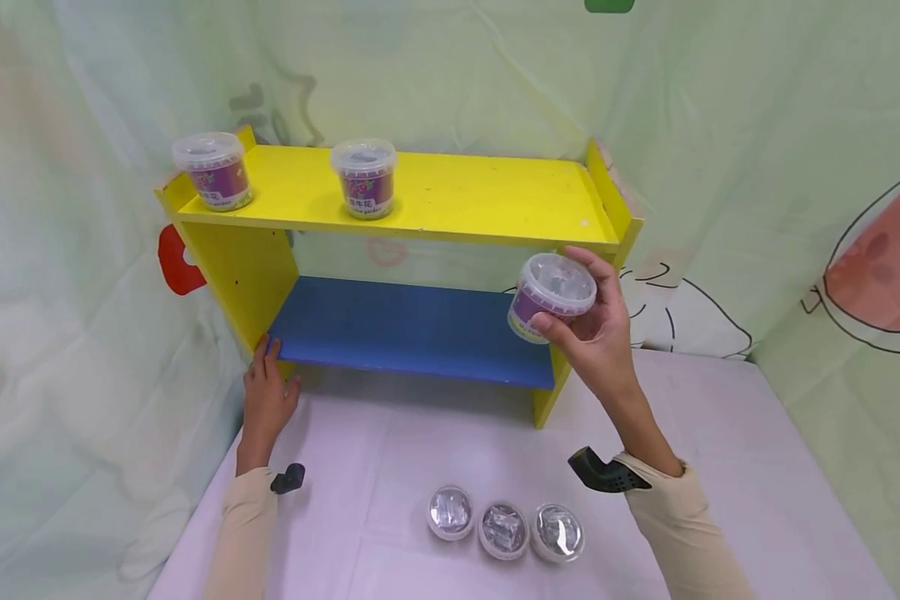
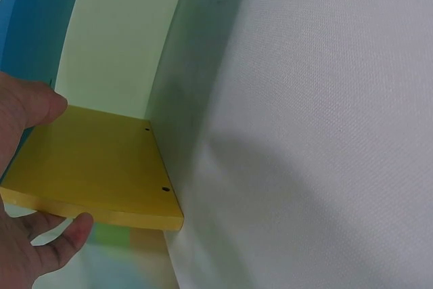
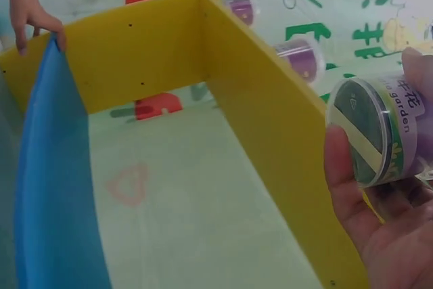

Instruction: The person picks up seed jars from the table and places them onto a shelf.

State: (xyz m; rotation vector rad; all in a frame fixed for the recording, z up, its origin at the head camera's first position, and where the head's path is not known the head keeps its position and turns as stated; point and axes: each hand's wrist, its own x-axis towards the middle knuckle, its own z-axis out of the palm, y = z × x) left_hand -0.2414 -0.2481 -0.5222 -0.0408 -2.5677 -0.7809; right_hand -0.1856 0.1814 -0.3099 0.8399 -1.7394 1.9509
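Note:
My right hand [image 1: 603, 333] grips a clear-lidded plastic tub [image 1: 551, 298] with a purple label, in front of the right end of the shelf unit. In the right wrist view the tub [image 3: 375, 130] shows its clear base and dark contents, with fingers around its side. My left hand [image 1: 267, 400] holds the lower left edge of the yellow and blue shelf unit [image 1: 412, 333]. The left wrist view shows thumb and fingers on either side of the yellow side panel [image 2: 95, 167]. Two similar tubs stand on the yellow top board: one at its left end [image 1: 213, 172], another [image 1: 366, 179] left of centre.
Three lidded tubs stand in a row on the white tabletop at the front: a left one [image 1: 451, 512], a middle one [image 1: 503, 531] and a right one [image 1: 558, 533]. Raised yellow end pieces [image 1: 613, 196] bound the top board. Printed cloth [image 1: 780, 167] hangs behind and at both sides.

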